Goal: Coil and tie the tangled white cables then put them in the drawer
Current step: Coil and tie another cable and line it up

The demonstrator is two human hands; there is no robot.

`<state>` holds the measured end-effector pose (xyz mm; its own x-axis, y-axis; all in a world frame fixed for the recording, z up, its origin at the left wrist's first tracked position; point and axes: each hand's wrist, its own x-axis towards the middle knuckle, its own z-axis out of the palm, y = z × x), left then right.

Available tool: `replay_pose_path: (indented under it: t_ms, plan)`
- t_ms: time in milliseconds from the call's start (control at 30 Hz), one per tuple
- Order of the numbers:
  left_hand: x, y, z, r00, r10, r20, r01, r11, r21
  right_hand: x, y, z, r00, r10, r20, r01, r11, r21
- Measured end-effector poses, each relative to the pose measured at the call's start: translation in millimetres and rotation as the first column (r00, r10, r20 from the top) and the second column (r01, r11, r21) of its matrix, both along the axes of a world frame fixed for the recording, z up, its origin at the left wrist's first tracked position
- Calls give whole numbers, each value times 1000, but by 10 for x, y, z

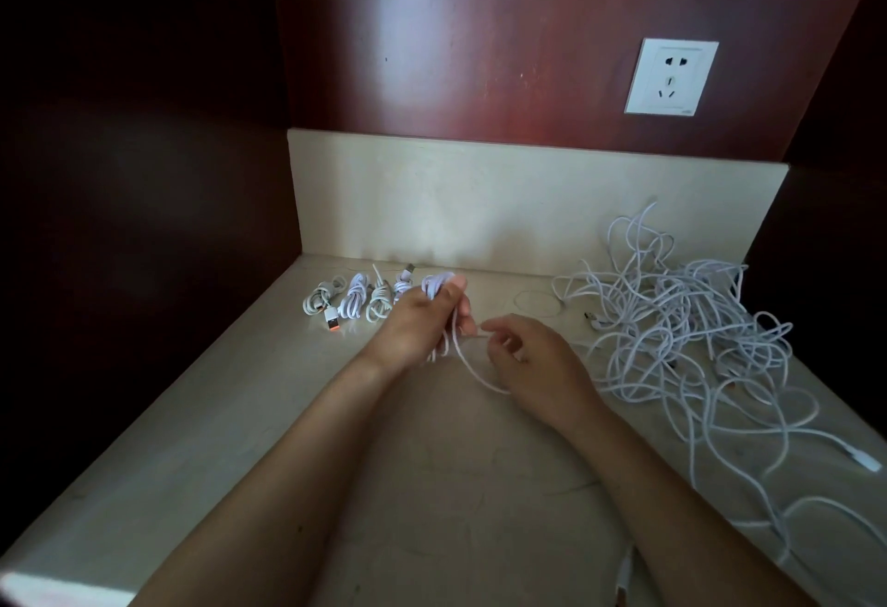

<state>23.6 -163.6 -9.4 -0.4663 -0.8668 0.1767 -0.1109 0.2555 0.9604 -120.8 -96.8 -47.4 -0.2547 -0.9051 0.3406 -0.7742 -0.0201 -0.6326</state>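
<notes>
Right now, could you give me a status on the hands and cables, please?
Left hand grips a half-coiled white cable; right hand pinches its tail. Tied coils behind. Tangled pile at right. No drawer in view.

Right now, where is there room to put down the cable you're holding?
Bare counter lies left of the left hand gripping the cable, in front of the tied bundles. A small gap sits between those and the tangled pile. The right side is crowded.

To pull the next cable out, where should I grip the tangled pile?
Probably pinch the white plug at the near right edge of the tangled pile, from above: it lies flat on the counter, outside the loops, a free end.
</notes>
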Motion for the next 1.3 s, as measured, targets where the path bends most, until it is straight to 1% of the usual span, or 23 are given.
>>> replay_pose_path:
  t_ms: [33, 100, 133, 167, 233, 300, 400, 467, 500, 533, 633, 700, 767, 833, 867, 967, 1067, 1100, 1200, 1300]
  plan:
    - [-13, 1, -16, 999, -41, 29, 42, 999, -30, 26, 3, 18, 989, 48, 143, -44, 999, -30]
    - [-41, 10, -37, 998, -59, 38, 62, 996, -67, 84, 11, 63, 905, 142, 400, -133, 990, -50]
    - [-44, 9, -39, 998, -43, 36, 45, 996, -79, 124, 20, 83, 855, 175, 488, -180, 983, -38]
    - [-45, -2, -47, 999, -27, 39, 31, 995, -97, 157, 28, 96, 819, 199, 538, -221, 975, -23]
    - [-31, -18, -47, 998, -30, 51, 37, 990, -135, 183, 41, 111, 791, 239, 563, -269, 963, -29]
    - [-16, -34, -48, 998, -56, 42, 61, 989, -131, 167, 56, 125, 800, 247, 547, -259, 964, -57]
    - [-7, -29, -37, 995, -86, 46, 90, 992, -94, 102, 23, 108, 832, 178, 526, -147, 984, -100]
    - [-12, -19, -39, 991, -108, 85, 116, 988, -103, 70, 4, 109, 828, 104, 551, -73, 994, -79]
    - [-11, -10, -44, 987, -126, 100, 136, 985, -104, 71, 2, 123, 794, 92, 601, -65, 996, -68]
    - [-11, 5, -46, 983, -151, 108, 161, 983, -92, 76, 1, 135, 735, 93, 672, -69, 996, -61]
    - [-28, 74, -60, 961, -251, 112, 257, 966, -37, 93, 18, 190, 512, 101, 853, -91, 994, -63]
    - [-29, 109, -46, 946, -298, 131, 302, 953, -12, 63, 7, 220, 400, 106, 910, -86, 993, -78]
    - [-22, 111, -34, 924, -342, 174, 344, 939, 21, 48, 1, 244, 342, 138, 930, -95, 989, -112]
    - [-16, 123, -15, 895, -401, 196, 397, 916, 61, 61, 5, 260, 339, 178, 924, -116, 982, -146]
    - [-16, 132, -4, 885, -419, 203, 413, 908, 76, 70, 12, 264, 353, 192, 916, -127, 979, -157]
    - [-11, 135, -3, 880, -409, 239, 400, 912, 90, 87, 6, 262, 426, 204, 881, -183, 974, -137]
    - [3, 134, -1, 876, -412, 249, 396, 911, 116, 64, 23, 272, 474, 198, 858, -225, 969, -99]
    - [6, 131, -1, 873, -416, 253, 399, 909, 120, 53, 31, 278, 471, 206, 858, -242, 965, -98]
    - [24, 134, 19, 857, -443, 262, 421, 896, 138, 43, 67, 303, 426, 247, 870, -344, 934, -97]
    - [32, 150, 37, 829, -483, 282, 451, 876, 172, 34, 103, 310, 438, 306, 845, -424, 899, -106]
